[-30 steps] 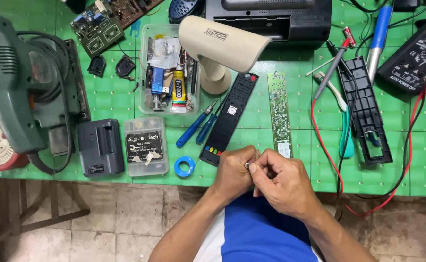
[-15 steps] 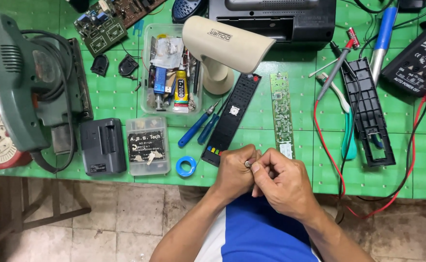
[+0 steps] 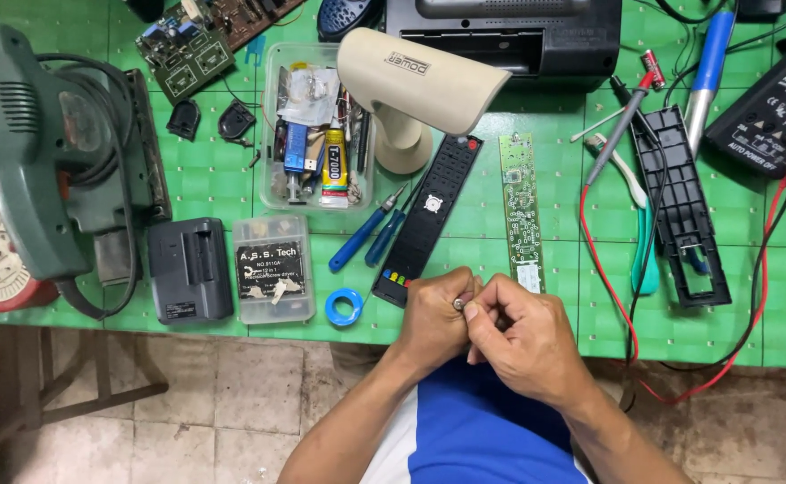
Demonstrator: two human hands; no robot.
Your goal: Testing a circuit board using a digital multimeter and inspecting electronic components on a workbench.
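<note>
— Where the two hands meet at the near edge of the green gridded tabletop [image 3: 232, 179], what sits between them?

— A small silvery metal piece [image 3: 458, 305], pinched at the fingertips. The left hand [image 3: 433, 323] is curled around it from one side and the right hand [image 3: 523, 336] closes in from the other, thumb and forefinger tight on it. It is too small to say what kind of part it is; possibly a little spring or screw.

— So both grips are narrow?

— Yes, both hands are folded close, knuckles touching, just off the table's near edge above the blue shirt [image 3: 474, 430].

— What lies nearest on the tabletop?

— Just beyond the left hand, the long black remote-control keypad shell [image 3: 429, 215] with coloured buttons at its near end. Beside it, toward the right, a narrow green circuit board strip [image 3: 520, 206]. Two blue-handled screwdrivers [image 3: 366, 237] lie on the shell's other side, and a small blue tape ring [image 3: 345, 306] sits near the edge.

— And farther left?

— A clear plastic screwdriver-bit case [image 3: 273, 269], then a black rectangular battery charger [image 3: 190, 269]. A cream plastic desk lamp [image 3: 415, 85] stands behind the keypad shell, next to a clear tub of small parts [image 3: 272, 125].
</note>
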